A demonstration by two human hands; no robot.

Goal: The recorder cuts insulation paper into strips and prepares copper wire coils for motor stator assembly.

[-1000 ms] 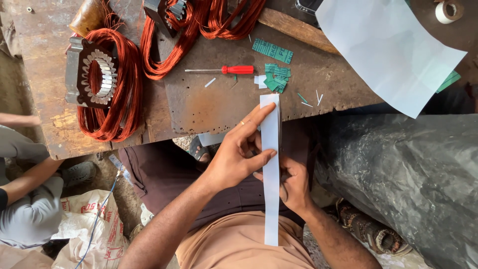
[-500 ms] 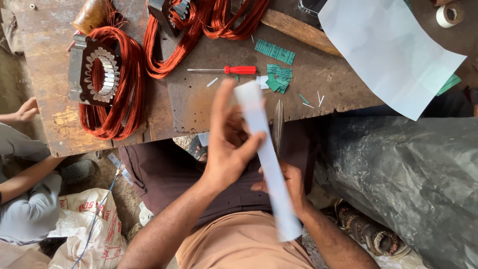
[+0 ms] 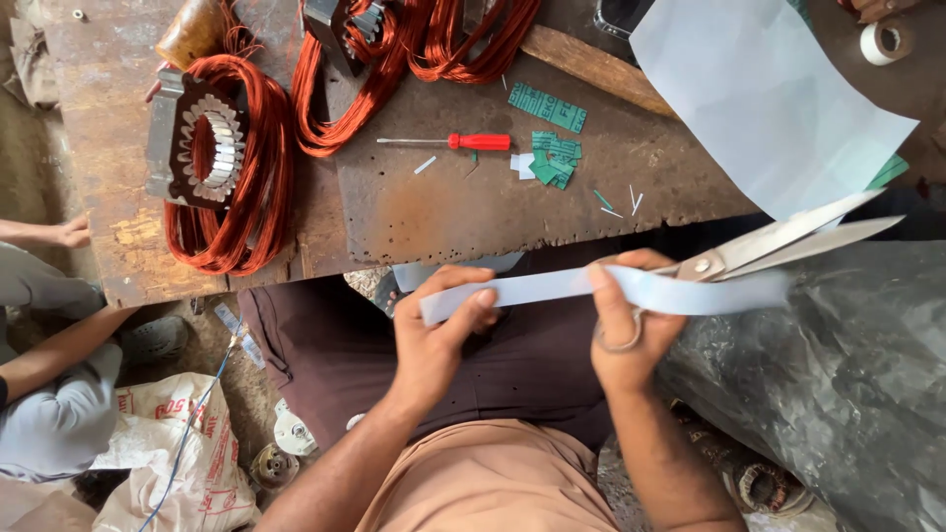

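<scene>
Above the lap, just below the rusty surface [image 3: 552, 212], the left hand [image 3: 434, 335] pinches one end of a long pale paper strip [image 3: 552, 288] while the right hand [image 3: 626, 330] grips scissors [image 3: 778, 241], blades slightly parted, at the strip.

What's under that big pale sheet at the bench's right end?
A green card corner pokes out beneath the pale sheet at its right edge, and a wooden strip runs under its left side. Anything else beneath is covered.
</scene>
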